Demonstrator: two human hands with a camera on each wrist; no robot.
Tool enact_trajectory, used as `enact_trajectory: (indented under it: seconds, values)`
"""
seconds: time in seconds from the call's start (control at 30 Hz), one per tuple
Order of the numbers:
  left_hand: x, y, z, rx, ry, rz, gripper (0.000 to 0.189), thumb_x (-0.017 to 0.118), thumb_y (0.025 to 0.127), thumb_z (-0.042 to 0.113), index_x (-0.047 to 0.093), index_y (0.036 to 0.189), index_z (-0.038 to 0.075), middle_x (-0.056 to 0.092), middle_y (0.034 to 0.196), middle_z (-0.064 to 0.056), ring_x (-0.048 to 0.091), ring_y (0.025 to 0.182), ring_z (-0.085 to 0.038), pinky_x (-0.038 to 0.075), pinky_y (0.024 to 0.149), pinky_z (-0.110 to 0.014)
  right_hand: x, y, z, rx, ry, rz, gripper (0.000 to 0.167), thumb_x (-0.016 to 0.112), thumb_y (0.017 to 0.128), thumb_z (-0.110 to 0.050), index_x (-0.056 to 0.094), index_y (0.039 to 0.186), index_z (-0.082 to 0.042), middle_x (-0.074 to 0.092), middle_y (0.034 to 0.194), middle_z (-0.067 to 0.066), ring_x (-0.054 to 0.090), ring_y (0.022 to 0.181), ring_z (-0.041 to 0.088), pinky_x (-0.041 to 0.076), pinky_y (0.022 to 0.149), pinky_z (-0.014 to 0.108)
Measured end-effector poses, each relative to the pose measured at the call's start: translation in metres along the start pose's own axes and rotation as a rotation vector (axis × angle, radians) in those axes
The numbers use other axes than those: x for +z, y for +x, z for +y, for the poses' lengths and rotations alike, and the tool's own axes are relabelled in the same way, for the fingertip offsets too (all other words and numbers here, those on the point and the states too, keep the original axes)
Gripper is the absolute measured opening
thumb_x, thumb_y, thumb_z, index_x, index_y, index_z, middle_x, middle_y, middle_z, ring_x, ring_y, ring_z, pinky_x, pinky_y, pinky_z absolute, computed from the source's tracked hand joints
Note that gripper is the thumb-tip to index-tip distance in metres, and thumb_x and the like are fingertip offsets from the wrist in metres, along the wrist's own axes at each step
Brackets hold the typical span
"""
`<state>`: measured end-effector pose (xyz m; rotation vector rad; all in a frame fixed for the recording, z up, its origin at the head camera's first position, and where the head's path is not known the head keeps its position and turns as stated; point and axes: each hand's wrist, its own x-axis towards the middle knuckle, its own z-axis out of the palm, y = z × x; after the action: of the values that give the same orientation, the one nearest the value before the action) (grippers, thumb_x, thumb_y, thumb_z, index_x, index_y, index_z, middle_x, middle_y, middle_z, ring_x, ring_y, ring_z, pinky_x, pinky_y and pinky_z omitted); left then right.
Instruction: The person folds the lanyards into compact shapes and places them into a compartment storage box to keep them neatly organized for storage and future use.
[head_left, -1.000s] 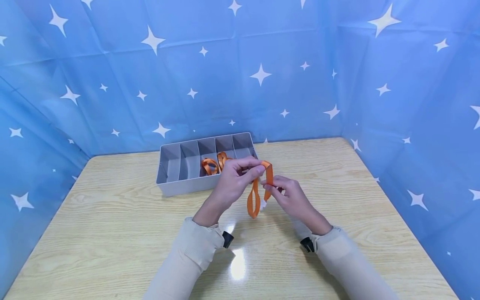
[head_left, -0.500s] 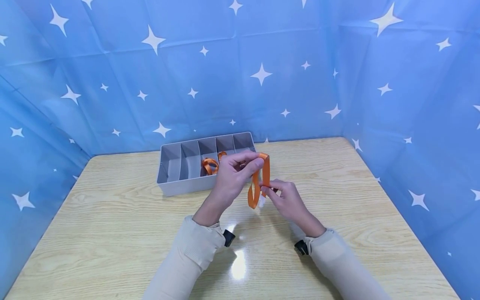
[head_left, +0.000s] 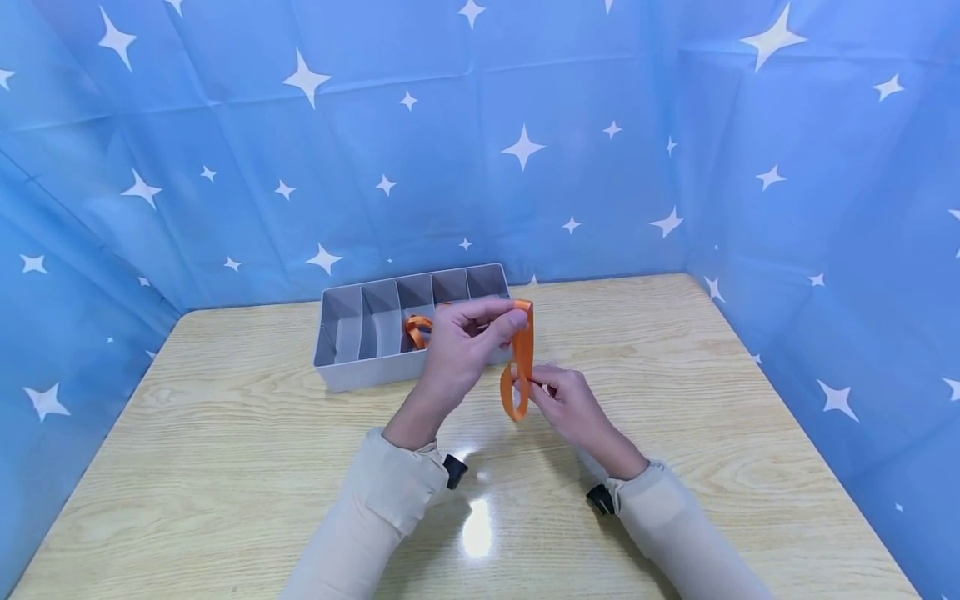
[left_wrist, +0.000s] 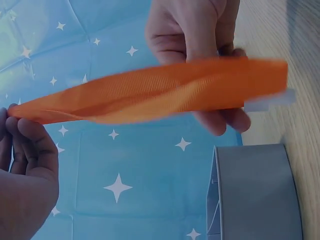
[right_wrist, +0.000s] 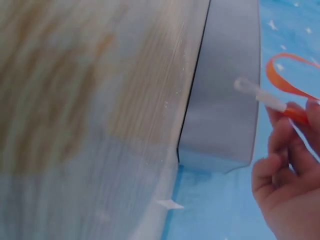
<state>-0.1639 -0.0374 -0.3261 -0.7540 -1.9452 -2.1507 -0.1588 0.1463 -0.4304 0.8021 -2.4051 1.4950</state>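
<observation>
An orange ribbon lanyard (head_left: 524,342) hangs folded in a long loop above the table, in front of the tray's right end. My left hand (head_left: 463,346) pinches its top fold between thumb and fingers. Lower down, my right hand (head_left: 576,406) pinches the ribbon's lower part. In the right wrist view a whitish plastic clip (right_wrist: 272,101) sticks out past the right fingertips at the lanyard's end. The left wrist view shows the ribbon stretched between both hands, slightly twisted, its strips lying close together.
A grey tray (head_left: 382,369) with several compartments stands at the back of the wooden table (head_left: 247,467). Another orange lanyard (head_left: 416,331) lies coiled in a middle compartment. Blue star-patterned cloth (head_left: 450,150) hangs behind and at the sides.
My left hand has risen and shifted slightly left, lifting the lanyard's top fold. My right hand has moved a little left. The strips hang closer together, and my left hand now covers more of the tray.
</observation>
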Motion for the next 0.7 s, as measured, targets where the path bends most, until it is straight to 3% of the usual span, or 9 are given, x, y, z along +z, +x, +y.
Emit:
enact_trajectory:
  seconds: [0.1,0.2,0.33,0.5,0.7]
  values:
    - [-0.001,0.001,0.001,0.005,0.0,-0.003,0.017,0.069,0.093,0.002,0.073,0.107,-0.006,0.073,0.093,-0.013,0.065,0.077,-0.031,0.056,0.068,-0.027,0.001,-0.001,-0.003,0.035,0.059,-0.016,0.017,0.06,0.097,0.003,0.074,0.104,0.002,0.068,0.075,0.011,0.045,0.055,0.008,0.038,0.048,0.022]
    - [-0.001,0.002,0.001,0.016,0.0,0.003,0.017,0.069,0.093,0.004,0.074,0.106,-0.006,0.073,0.092,-0.011,0.062,0.075,-0.028,0.054,0.067,-0.027,0.003,-0.001,-0.004,0.058,0.097,-0.02,0.019,0.057,0.097,0.006,0.072,0.108,0.006,0.072,0.084,0.016,0.051,0.055,0.014,0.045,0.051,0.024]
    - [-0.001,0.004,0.003,0.039,0.003,0.032,0.016,0.071,0.092,0.006,0.075,0.103,-0.005,0.074,0.091,-0.01,0.062,0.074,-0.023,0.052,0.065,-0.027,0.004,-0.002,-0.007,0.091,0.115,-0.024,0.018,0.056,0.098,0.005,0.073,0.104,0.003,0.067,0.076,0.013,0.058,0.06,0.029,0.05,0.057,0.026]
    - [0.0,0.005,0.004,0.06,0.015,0.07,0.014,0.072,0.091,0.005,0.076,0.101,-0.004,0.074,0.089,-0.009,0.062,0.076,-0.022,0.051,0.063,-0.027,0.007,-0.004,-0.01,0.138,0.136,-0.041,0.015,0.058,0.1,-0.004,0.072,0.105,0.0,0.067,0.08,0.017,0.06,0.07,0.038,0.05,0.059,0.025]
    - [0.0,0.004,0.003,0.047,0.008,0.094,0.015,0.072,0.091,0.007,0.076,0.101,-0.005,0.074,0.088,-0.009,0.064,0.076,-0.021,0.053,0.064,-0.027,0.011,-0.005,-0.01,0.12,0.166,-0.032,0.017,0.055,0.1,0.001,0.071,0.106,0.001,0.069,0.086,0.016,0.064,0.075,0.032,0.055,0.069,0.027]
